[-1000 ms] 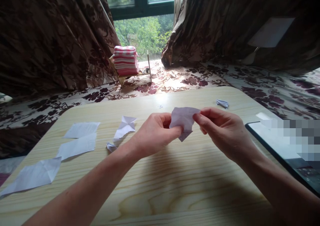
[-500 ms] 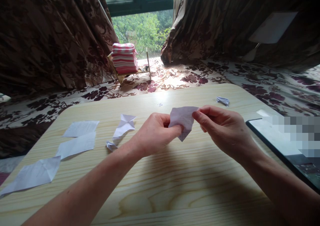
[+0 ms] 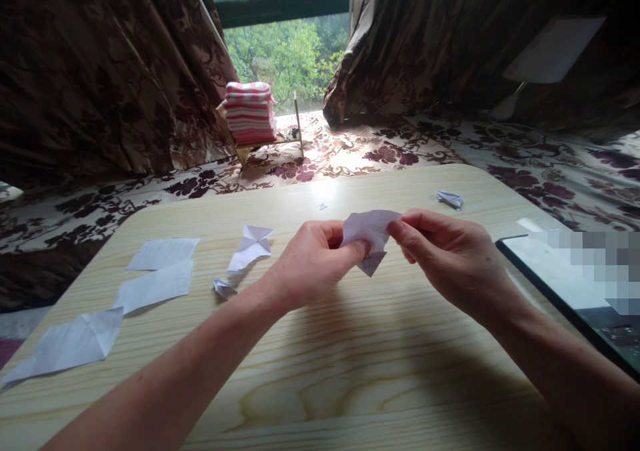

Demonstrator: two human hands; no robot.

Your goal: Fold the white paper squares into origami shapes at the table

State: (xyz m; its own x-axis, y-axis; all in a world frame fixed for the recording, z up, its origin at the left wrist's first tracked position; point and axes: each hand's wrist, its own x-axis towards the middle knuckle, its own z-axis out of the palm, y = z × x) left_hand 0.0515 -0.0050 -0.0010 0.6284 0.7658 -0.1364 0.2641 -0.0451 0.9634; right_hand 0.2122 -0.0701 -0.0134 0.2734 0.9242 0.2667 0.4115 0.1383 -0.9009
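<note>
A small piece of white paper (image 3: pixel 367 226) is held above the table between both hands. Its lower tip is a darker folded point with faint print. My left hand (image 3: pixel 315 261) pinches it from the left, thumb lying across the front. At its upper right edge, my right hand (image 3: pixel 445 251) grips the paper between thumb and forefinger. Left of my left wrist lies a creased paper (image 3: pixel 253 241) with a torn lower edge, and just below it a small folded paper (image 3: pixel 223 288). Another folded paper piece (image 3: pixel 449 200) rests beyond my right hand.
Flat paper sheets (image 3: pixel 163 253) lie at the table's left side. A dark-edged tablet (image 3: pixel 545 278), partly pixelated, sits at the right. Behind the wooden table (image 3: pixel 300 398) stand a small rack with folded pink striped cloths (image 3: pixel 249 114) and a lamp (image 3: pixel 555 48).
The paper's upper edge now looks more curved, and its lower folded point shows more to the right. Both hands keep their grip. The view has shifted slightly.
</note>
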